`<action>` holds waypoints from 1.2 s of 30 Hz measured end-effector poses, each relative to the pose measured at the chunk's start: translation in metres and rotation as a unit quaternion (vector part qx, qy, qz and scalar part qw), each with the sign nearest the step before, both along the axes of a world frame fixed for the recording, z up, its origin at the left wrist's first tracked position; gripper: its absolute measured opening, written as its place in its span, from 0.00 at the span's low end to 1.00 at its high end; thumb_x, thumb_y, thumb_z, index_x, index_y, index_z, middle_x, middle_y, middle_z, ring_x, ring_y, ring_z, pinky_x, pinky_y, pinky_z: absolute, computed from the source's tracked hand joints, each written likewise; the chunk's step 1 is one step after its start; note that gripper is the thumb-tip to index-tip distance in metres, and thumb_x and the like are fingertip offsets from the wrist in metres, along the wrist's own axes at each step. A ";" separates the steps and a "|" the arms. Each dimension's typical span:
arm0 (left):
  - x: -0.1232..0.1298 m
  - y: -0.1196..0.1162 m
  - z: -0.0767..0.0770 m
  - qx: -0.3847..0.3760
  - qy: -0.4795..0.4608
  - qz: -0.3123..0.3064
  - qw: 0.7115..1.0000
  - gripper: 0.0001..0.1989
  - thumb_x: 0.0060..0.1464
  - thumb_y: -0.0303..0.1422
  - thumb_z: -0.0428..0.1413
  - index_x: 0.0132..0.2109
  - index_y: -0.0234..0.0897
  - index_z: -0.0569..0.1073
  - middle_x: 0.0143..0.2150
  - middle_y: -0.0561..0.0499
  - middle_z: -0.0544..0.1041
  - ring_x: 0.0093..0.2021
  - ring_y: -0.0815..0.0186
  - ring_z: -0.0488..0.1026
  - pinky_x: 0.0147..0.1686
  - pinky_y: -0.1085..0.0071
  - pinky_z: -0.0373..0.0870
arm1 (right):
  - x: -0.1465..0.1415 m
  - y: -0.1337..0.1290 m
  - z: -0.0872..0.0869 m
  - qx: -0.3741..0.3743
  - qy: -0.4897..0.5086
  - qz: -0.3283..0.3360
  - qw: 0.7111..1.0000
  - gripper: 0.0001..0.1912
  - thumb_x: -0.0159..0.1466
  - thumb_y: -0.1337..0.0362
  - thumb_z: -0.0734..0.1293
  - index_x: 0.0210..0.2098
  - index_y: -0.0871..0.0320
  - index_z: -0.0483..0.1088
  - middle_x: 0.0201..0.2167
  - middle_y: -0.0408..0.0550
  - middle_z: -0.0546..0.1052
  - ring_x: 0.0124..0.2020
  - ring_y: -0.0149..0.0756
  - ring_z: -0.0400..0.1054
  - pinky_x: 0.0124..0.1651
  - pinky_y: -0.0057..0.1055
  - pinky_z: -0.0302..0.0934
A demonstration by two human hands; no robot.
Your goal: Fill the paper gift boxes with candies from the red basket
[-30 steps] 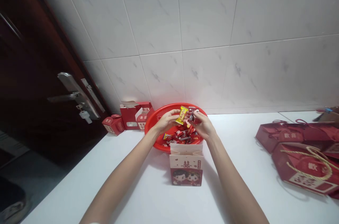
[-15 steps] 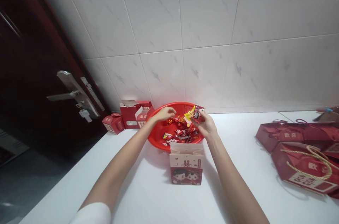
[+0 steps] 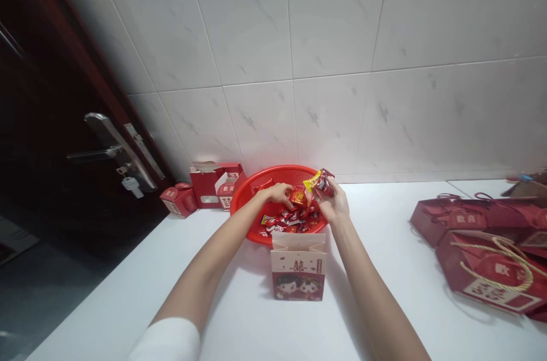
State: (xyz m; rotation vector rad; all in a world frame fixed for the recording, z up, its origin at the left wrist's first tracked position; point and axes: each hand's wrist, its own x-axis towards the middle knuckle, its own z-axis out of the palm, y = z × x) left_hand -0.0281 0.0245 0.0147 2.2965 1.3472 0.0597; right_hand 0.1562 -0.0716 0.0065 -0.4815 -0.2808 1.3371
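My left hand (image 3: 278,193) reaches into the red plastic basket (image 3: 243,225), its fingers closed about a shiny red-and-gold wrapped candy (image 3: 298,197). Over the basket's right side, my right hand (image 3: 337,205) grips several wrapped candies (image 3: 319,181) in yellow and dark red wrappers. More loose candies (image 3: 280,225) lie in the bottom of the basket, partly hidden by my hands. Directly in front of the basket stands an upright paper gift box (image 3: 298,270), with its top open and two cartoon figures on its front.
Small red gift boxes (image 3: 178,200) and a larger open red box (image 3: 204,187) stand by the wall at left. Dark red boxes with cord handles (image 3: 491,270) sit at right on the white table (image 3: 376,258). A dark door (image 3: 51,139) is at the left.
My left hand has moved right, deeper over the basket, and has taken hold of the red-and-gold candy. My right hand keeps its candies at nearly the same spot.
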 end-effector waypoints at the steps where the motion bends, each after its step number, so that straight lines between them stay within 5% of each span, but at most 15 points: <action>1: 0.001 -0.004 0.004 -0.007 -0.014 -0.009 1.000 0.36 0.36 0.35 0.70 0.56 0.39 0.74 0.53 0.45 0.79 0.52 0.52 0.76 0.48 0.67 0.70 | 0.000 0.000 0.001 -0.001 0.004 0.001 1.000 0.03 0.56 0.68 0.72 0.28 0.56 0.73 0.25 0.39 0.81 0.28 0.31 0.75 0.36 0.29 0.73; 6: -0.005 -0.023 0.027 -0.058 -0.162 -0.077 0.982 0.24 0.41 0.29 0.63 0.50 0.35 0.77 0.40 0.49 0.80 0.41 0.60 0.76 0.38 0.70 0.71 | -0.001 -0.002 0.003 -0.004 0.019 -0.001 1.000 0.04 0.56 0.69 0.72 0.28 0.56 0.73 0.25 0.39 0.81 0.28 0.32 0.76 0.33 0.29 0.73; 10: -0.018 -0.031 0.038 -0.069 -0.236 -0.080 0.966 0.26 0.39 0.27 0.62 0.50 0.36 0.78 0.42 0.49 0.79 0.41 0.62 0.74 0.35 0.71 0.70 | -0.001 -0.003 0.005 -0.008 0.027 0.000 1.000 0.04 0.56 0.69 0.72 0.27 0.56 0.73 0.24 0.39 0.80 0.27 0.31 0.75 0.33 0.28 0.73; 14: -0.032 -0.030 0.035 -0.008 -0.189 -0.005 0.982 0.30 0.37 0.23 0.56 0.52 0.36 0.78 0.40 0.49 0.80 0.38 0.62 0.75 0.33 0.72 0.70 | -0.001 -0.004 0.006 -0.014 0.034 0.001 0.999 0.04 0.56 0.70 0.72 0.29 0.56 0.74 0.24 0.39 0.80 0.26 0.30 0.74 0.31 0.27 0.71; 17: -0.032 -0.031 0.033 0.078 -0.139 0.027 0.987 0.25 0.37 0.22 0.54 0.45 0.37 0.81 0.40 0.48 0.81 0.41 0.60 0.75 0.39 0.70 0.70 | -0.001 -0.003 0.006 -0.016 0.039 0.001 0.999 0.04 0.56 0.70 0.71 0.28 0.56 0.74 0.25 0.39 0.80 0.26 0.30 0.74 0.31 0.26 0.70; 19: -0.025 -0.036 0.032 0.096 -0.109 -0.002 0.989 0.20 0.39 0.23 0.54 0.41 0.37 0.82 0.41 0.48 0.81 0.42 0.59 0.75 0.41 0.71 0.70 | -0.001 -0.002 0.005 -0.016 0.041 0.000 0.999 0.04 0.57 0.70 0.71 0.28 0.56 0.74 0.24 0.39 0.80 0.25 0.30 0.74 0.31 0.27 0.70; 24: 0.014 -0.062 0.021 -0.012 -0.027 -0.169 0.985 0.12 0.47 0.33 0.59 0.40 0.37 0.80 0.35 0.50 0.81 0.34 0.62 0.76 0.35 0.73 0.67 | 0.000 -0.003 0.006 -0.009 0.040 0.001 0.999 0.03 0.57 0.70 0.71 0.28 0.57 0.74 0.23 0.38 0.80 0.25 0.29 0.74 0.31 0.26 0.71; 26: 0.030 -0.070 0.013 0.009 0.021 -0.181 0.983 0.12 0.45 0.36 0.63 0.38 0.37 0.79 0.32 0.50 0.80 0.31 0.61 0.74 0.31 0.72 0.65 | 0.000 -0.004 0.007 -0.009 0.042 0.001 0.999 0.03 0.57 0.70 0.70 0.29 0.57 0.74 0.23 0.39 0.80 0.25 0.29 0.74 0.31 0.25 0.70; 32: 0.041 -0.061 0.007 0.032 -0.011 -0.115 0.993 0.06 0.39 0.25 0.62 0.29 0.36 0.77 0.28 0.50 0.78 0.32 0.59 0.75 0.33 0.70 0.66 | 0.000 -0.006 0.010 -0.014 0.049 -0.006 0.999 0.04 0.58 0.71 0.69 0.28 0.57 0.74 0.23 0.39 0.80 0.25 0.30 0.74 0.30 0.26 0.70; 36: 0.022 -0.048 0.021 0.021 -0.124 -0.068 0.990 0.11 0.49 0.29 0.58 0.41 0.35 0.78 0.40 0.48 0.82 0.41 0.60 0.77 0.41 0.70 0.70 | 0.000 -0.005 0.010 -0.015 0.045 -0.006 0.999 0.04 0.56 0.71 0.70 0.28 0.57 0.74 0.23 0.38 0.80 0.24 0.30 0.74 0.29 0.25 0.69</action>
